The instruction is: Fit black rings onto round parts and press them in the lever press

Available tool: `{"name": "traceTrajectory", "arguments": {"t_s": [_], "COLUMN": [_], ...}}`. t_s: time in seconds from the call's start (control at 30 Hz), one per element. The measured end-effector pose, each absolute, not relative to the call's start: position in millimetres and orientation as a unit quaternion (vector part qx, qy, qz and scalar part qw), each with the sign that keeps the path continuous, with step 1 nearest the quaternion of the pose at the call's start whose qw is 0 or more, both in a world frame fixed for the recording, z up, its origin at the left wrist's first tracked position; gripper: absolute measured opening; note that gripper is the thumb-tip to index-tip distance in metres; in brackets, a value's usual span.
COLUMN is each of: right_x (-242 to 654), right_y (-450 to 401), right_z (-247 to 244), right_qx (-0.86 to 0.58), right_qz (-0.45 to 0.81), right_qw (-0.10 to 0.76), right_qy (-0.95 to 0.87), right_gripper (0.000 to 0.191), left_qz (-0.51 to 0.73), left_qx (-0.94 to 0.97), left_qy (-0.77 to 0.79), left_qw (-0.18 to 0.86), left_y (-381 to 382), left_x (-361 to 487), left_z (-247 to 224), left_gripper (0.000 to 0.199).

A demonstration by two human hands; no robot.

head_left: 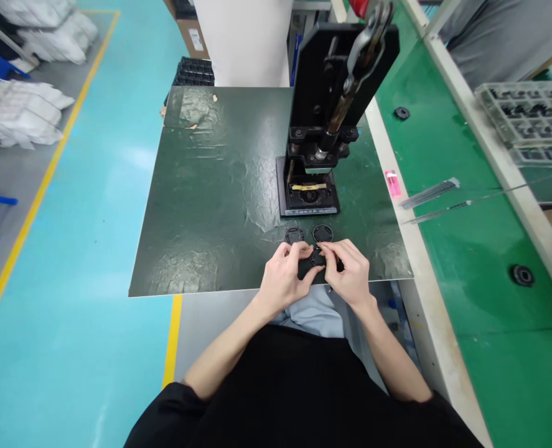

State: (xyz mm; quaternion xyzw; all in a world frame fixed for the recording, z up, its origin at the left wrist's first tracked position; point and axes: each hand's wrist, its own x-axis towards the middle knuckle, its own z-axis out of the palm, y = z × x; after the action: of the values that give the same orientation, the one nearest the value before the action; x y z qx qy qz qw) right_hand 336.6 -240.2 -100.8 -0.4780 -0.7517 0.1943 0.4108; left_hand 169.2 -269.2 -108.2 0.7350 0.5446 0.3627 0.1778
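Both my hands meet at the front edge of the dark green table (219, 186), around a small round black part (318, 256). The fingers of my left hand (287, 270) are closed on the part's left side. My right hand (349, 267) pinches it from the right, fingertips covering some of its rim. Just beyond my fingers two round black pieces lie flat, a black disc (294, 234) on the left and a black ring-like piece (323, 233) on the right. Behind them stands a black hand press (310, 149), with a yellow strip (309, 186) across its base.
To the right runs a green conveyor belt (448, 249) with a pale rail, carrying black parts (522, 275). A pink object (392, 183) and thin metal strips (429, 193) lie at the rail. A clear compartment box (528, 112) holds several small parts. White bundles (21, 112) sit at far left.
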Motion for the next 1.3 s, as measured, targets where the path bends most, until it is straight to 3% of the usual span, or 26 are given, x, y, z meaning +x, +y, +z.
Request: {"name": "traceTrajectory", "arguments": {"t_s": [0.07, 0.17, 0.27, 0.4, 0.5, 0.6, 0.83, 1.03, 1.3], "right_x": [338.4, 344.6, 353.9, 363.3, 362.7, 360.9, 368.0, 358.7, 362.3], "right_y": [-237.4, -233.4, -237.0, -254.4, -263.2, -262.6, -253.8, -254.2, -256.5], "right_z": [-101.5, -102.0, -100.1, -94.8, -92.4, -94.5, -113.2, -107.8, -114.2], "right_qx": [-0.506, -0.538, -0.546, -0.569, -0.567, -0.563, -0.621, -0.586, -0.593], "right_qz": [0.261, 0.348, 0.347, 0.264, 0.273, 0.236, 0.186, 0.099, 0.169], "right_qw": [0.439, 0.552, 0.597, 0.525, 0.435, 0.392, 0.479, 0.457, 0.489], "right_qy": [-0.695, -0.533, -0.473, -0.575, -0.643, -0.688, -0.592, -0.662, -0.617], "right_gripper": [0.024, 0.031, 0.033, 0.025, 0.029, 0.020, 0.018, 0.013, 0.019], "left_qz": [0.357, 0.352, 0.355, 0.371, 0.378, 0.384, 0.425, 0.385, 0.393], "left_qx": [0.737, 0.740, 0.740, 0.742, 0.743, 0.744, 0.720, 0.715, 0.702], "left_qy": [0.546, 0.547, 0.548, 0.541, 0.539, 0.531, 0.525, 0.569, 0.577], "left_qw": [0.178, 0.173, 0.163, 0.137, 0.122, 0.130, 0.159, 0.127, 0.142], "left_y": [-267.8, -266.9, -267.4, -267.7, -268.2, -272.6, -244.9, -156.4, -150.2], "left_x": [169.1, 168.9, 168.1, 166.8, 167.2, 167.7, 149.7, 138.7, 137.5], "left_z": [-108.2, -108.7, -110.0, -113.5, -117.2, -117.8, -81.3, -75.4, -91.5], "left_gripper": [0.045, 0.043, 0.039, 0.042, 0.044, 0.045, 0.044, 0.041, 0.045]}}
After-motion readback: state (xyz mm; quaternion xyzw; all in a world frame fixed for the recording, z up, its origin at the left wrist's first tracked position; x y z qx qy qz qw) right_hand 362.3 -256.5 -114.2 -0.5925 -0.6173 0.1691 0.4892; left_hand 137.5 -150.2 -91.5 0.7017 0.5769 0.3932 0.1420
